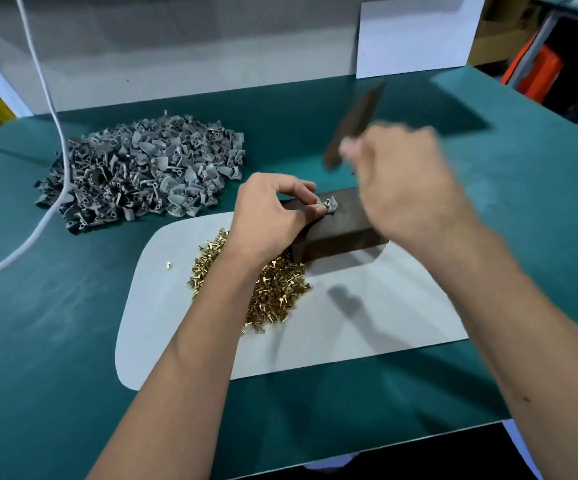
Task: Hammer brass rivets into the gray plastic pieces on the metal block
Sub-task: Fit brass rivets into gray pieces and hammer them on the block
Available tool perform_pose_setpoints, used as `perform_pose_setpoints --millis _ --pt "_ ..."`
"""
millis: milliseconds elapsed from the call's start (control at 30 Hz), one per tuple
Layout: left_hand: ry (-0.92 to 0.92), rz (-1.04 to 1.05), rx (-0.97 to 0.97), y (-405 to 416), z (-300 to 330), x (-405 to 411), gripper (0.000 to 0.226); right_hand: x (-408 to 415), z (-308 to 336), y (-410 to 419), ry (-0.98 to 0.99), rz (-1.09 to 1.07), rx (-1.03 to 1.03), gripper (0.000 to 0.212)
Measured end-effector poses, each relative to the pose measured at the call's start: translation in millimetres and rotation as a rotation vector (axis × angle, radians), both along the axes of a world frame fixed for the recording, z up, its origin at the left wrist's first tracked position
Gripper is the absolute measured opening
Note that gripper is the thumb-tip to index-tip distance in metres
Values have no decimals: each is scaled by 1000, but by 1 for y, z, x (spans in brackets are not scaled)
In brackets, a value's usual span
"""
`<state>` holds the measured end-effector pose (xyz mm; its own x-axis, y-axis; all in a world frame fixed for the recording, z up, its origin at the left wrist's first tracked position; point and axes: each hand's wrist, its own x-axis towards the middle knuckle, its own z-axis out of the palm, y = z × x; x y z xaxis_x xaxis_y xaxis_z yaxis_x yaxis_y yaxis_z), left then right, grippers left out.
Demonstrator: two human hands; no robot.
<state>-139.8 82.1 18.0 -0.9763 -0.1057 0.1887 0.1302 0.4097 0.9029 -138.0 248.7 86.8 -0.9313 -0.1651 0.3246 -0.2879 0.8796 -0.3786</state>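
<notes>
Both forearms fill the near edge of my view, reaching out over the green table [55, 341]; my left hand [266, 216] has its fingers curled, pinching a small gray plastic piece [330, 205] down on the top face of the dark metal block [343, 233]; whether a rivet is already seated in it I cannot tell, it is too small; my right hand [405, 181] is blurred, fingers wrapped round the handle of a hammer [353, 126] raised above the block, its head smeared beyond reading; loose brass rivets [280, 292] are heaped on the white sheet [367, 334] just beside the block, partly under my left wrist; the stock of gray pieces [142, 171] is piled well apart at the far left, with a white cable [58, 140] running across it.

My worry is the left fingertips; they sit right at the strike point, so a blow landing slightly off would catch them; a tilted rivet could bend or shoot away; a glancing hit could flick the piece off the block into the rivet heap.
</notes>
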Motion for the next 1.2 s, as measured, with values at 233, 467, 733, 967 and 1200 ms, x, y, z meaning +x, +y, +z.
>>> perform_pose_setpoints --millis 233,467,733,967,1200 --pt "7 -4 -12 0 1 1 9 -4 10 8 12 -5 -53 38" --pt "22 15 10 0 -1 3 8 -9 -17 14 -233 -27 88 45" --pt "-14 7 61 0 -2 2 14 -17 -34 51 -100 -187 -52 39" --pt "-34 -2 115 0 1 4 21 -20 -65 53 -106 -358 95 22" --pt "-44 -10 135 0 1 5 19 -17 -73 47 33 -364 37 21"
